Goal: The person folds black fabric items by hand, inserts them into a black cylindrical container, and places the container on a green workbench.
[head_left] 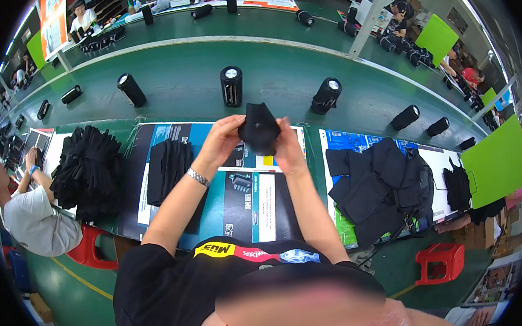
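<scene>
Both my hands hold up a black fabric pouch [260, 127] over the middle of the workbench, its top edge standing up in a point. My left hand [222, 140], with a metal watch band on the wrist, pinches the pouch's left side. On the other side, the fingers of my right hand [290, 148] close on its right edge, slightly blurred. A neat stack of folded black cloth pieces [170, 168] lies by my left forearm. Under my hands, printed sheets [240, 209] cover the bench. Beyond the pouch stands a black cylindrical speaker [231, 90].
A large heap of black cloth [88, 173] sits at left, and flat black pouches [382, 182] at right. More cylindrical speakers [130, 90] are spread along the green bench [178, 78]. A co-worker [36, 206] sits at left. Red stools [439, 264] and a green panel [500, 163] flank the bench.
</scene>
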Available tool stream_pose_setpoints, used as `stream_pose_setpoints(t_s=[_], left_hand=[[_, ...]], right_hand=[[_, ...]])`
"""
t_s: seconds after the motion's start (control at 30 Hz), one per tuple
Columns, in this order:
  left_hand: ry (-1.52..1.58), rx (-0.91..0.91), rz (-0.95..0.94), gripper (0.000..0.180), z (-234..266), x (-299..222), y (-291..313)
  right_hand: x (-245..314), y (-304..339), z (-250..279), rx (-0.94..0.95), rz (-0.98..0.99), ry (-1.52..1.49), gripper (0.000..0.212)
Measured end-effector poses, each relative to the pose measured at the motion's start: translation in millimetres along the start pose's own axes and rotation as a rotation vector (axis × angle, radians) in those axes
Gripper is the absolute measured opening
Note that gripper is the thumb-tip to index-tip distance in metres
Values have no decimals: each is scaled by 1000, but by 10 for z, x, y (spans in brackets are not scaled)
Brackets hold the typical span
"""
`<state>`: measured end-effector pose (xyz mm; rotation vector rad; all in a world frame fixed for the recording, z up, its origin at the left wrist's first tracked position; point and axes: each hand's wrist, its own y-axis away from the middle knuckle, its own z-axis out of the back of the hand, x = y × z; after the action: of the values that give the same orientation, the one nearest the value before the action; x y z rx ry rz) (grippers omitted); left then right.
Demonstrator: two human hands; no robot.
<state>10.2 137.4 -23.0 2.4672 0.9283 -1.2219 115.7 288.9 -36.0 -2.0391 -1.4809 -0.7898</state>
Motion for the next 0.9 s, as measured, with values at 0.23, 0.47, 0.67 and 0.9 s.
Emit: stream_pose_setpoints(t_s=[0.23, 0.47, 0.67, 0.9], left_hand=[[-426, -112, -20, 21, 100, -403, -170], [-616, -306, -326, 22, 471, -507, -888], [-569, -333, -327, 19, 831, -519, -1470], [-294, -325, -169, 14, 745, -263, -1652]], right_hand=[[300, -554, -44, 98, 3, 301, 17], [-64, -1468, -83, -308, 454, 785, 8], [-160, -1765, -169, -497, 734, 1248, 9], [-217, -2002, 127, -593, 427, 670, 11]])
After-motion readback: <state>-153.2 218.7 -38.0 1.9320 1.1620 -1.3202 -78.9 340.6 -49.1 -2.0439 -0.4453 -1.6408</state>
